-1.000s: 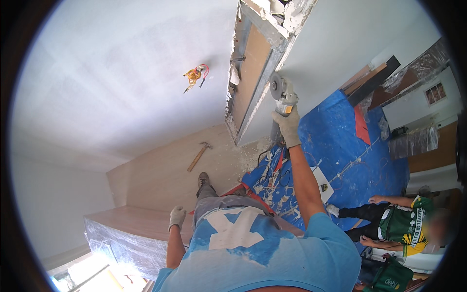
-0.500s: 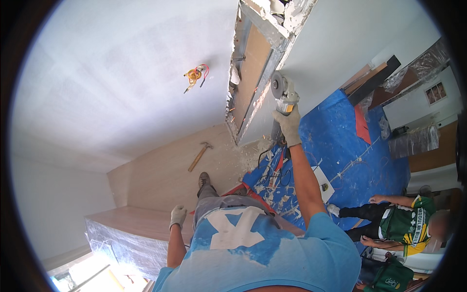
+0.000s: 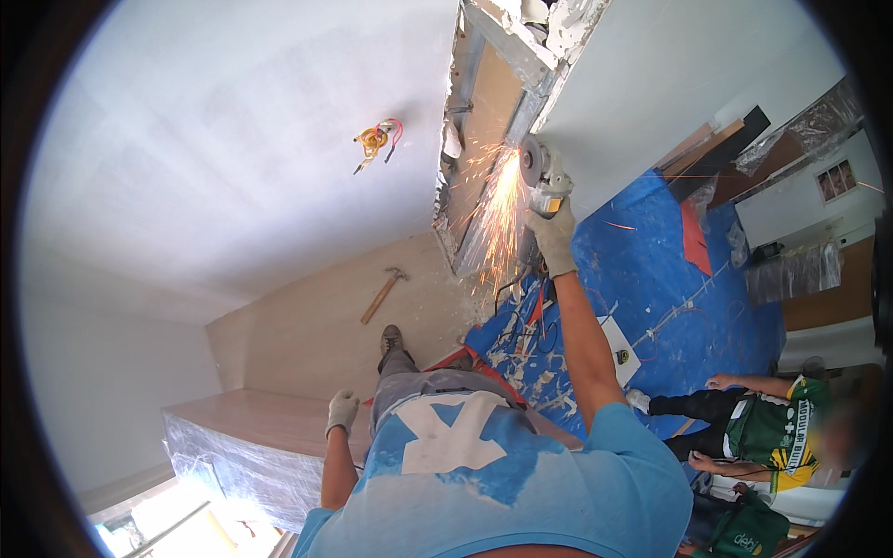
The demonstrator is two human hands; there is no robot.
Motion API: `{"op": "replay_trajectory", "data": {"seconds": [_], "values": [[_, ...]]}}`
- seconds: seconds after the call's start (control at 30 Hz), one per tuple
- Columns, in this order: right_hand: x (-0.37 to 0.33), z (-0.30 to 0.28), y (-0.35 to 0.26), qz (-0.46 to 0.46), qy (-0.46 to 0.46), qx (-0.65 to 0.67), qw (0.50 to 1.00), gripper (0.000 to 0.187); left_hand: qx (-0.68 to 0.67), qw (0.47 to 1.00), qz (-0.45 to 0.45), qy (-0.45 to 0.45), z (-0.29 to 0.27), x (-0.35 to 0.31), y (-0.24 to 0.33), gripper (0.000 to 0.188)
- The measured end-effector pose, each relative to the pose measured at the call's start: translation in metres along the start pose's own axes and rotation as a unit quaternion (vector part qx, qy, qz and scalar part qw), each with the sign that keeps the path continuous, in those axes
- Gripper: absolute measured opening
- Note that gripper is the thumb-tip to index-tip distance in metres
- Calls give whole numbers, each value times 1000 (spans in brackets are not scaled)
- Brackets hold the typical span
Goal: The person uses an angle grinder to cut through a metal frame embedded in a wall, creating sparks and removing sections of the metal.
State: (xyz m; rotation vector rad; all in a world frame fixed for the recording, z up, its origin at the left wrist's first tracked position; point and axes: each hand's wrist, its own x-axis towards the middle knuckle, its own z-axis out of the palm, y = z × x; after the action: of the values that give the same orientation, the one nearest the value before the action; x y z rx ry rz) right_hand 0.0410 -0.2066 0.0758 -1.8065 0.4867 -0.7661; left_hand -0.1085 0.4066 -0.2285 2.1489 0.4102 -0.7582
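Note:
My right hand (image 3: 556, 244), in a pale work glove, grips an angle grinder (image 3: 551, 183) at the end of my outstretched arm. The grinder's disc meets a metal stud (image 3: 531, 110) along the broken edge of the wall opening. Orange sparks (image 3: 503, 209) spray downward from that contact and partly hide the lower stud. Low on the left, my left hand (image 3: 342, 412) hangs by my side, also gloved. Its fingers are curled in, with nothing seen in them.
A hammer (image 3: 383, 296) lies on the wooden floor ahead of my boot (image 3: 392, 337). Plaster scraps and a dark cord litter the blue floor sheet (image 3: 651, 270). Two people (image 3: 777, 428) are at the right. Loose wires (image 3: 375, 142) poke from the left wall; a plastic-wrapped cabinet (image 3: 246, 446) stands left.
Scattered small sparks have become a dense bright spray at the disc. My right hand and the grinder have barely shifted; my left hand stays low.

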Motion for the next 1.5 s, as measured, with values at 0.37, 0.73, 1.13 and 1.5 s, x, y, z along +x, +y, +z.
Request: {"op": "replay_trajectory", "data": {"seconds": [0.37, 0.73, 1.13, 1.5], "values": [[3, 0, 8, -5, 3, -11, 1000, 60, 20, 999, -19, 23, -7, -8, 19, 44], [-2, 1, 9, 12, -11, -18, 1000, 64, 4, 1000, 1, 15, -7, -12, 19, 44], [-4, 3, 15, -1, -12, -25, 1000, 64, 7, 1000, 12, 24, -1, -5, 19, 44], [-4, 5, 29, -1, -9, 18, 1000, 66, 3, 999, 13, 31, -2, -2, 10, 44]]}}
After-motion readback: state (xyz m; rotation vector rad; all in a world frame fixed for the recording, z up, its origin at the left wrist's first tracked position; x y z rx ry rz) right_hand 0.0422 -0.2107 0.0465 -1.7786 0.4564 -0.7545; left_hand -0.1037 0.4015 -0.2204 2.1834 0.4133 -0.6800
